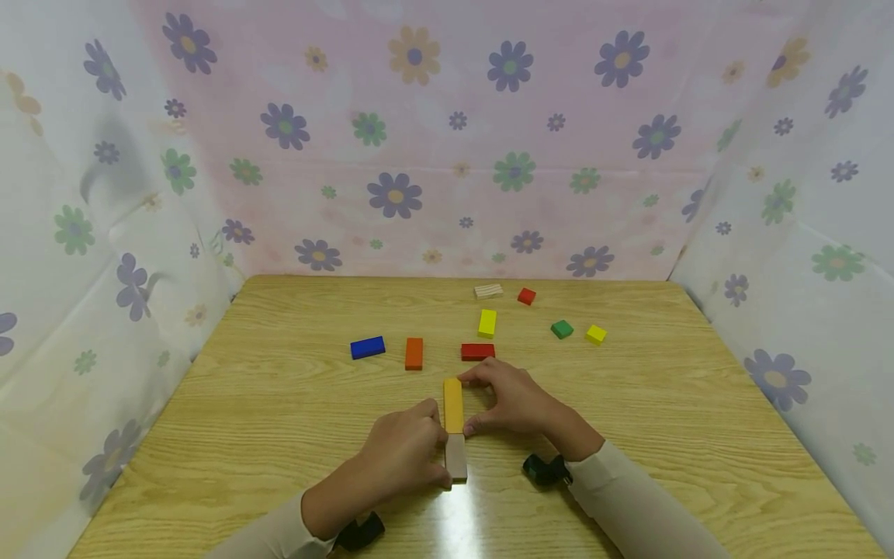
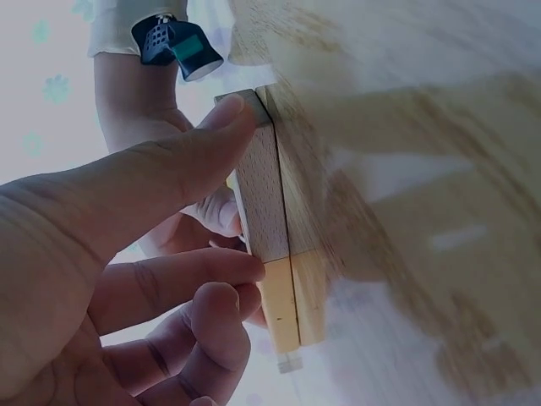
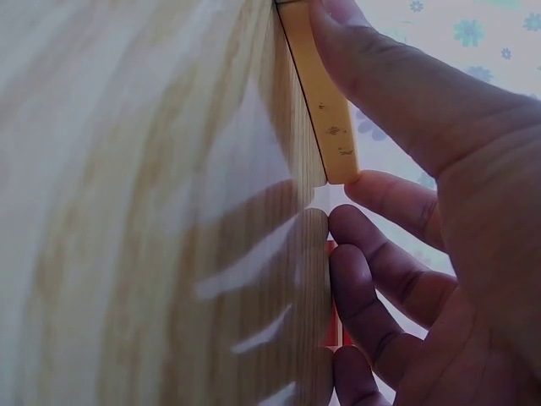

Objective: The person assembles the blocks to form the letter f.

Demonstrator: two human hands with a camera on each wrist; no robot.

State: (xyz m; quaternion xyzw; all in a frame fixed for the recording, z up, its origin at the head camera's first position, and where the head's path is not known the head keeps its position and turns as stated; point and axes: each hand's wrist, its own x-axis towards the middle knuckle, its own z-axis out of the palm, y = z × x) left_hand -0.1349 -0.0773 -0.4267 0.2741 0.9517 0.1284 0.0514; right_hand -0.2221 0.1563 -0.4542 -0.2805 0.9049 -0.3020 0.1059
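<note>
A yellow-orange wooden block (image 1: 453, 405) and a plain wooden block (image 1: 456, 457) lie end to end on the table, with no visible gap where they meet. My left hand (image 1: 405, 446) holds the plain block, thumb at its near end and index finger by the joint. From the other side, my right hand (image 1: 515, 400) holds the yellow-orange block. In the right wrist view, the index fingertip touches the far end of the yellow-orange block (image 3: 330, 118) and the thumb lies along its side near the joint. The remaining right fingers touch the tabletop.
Beyond the hands lie a red block (image 1: 478, 352), an orange block (image 1: 414, 354), a blue block (image 1: 368, 348) and a yellow block (image 1: 487, 324). Farther off are a striped wood piece (image 1: 488, 292) and small red (image 1: 527, 296), green (image 1: 562, 329) and yellow pieces (image 1: 596, 335). Flowered cloth surrounds the table.
</note>
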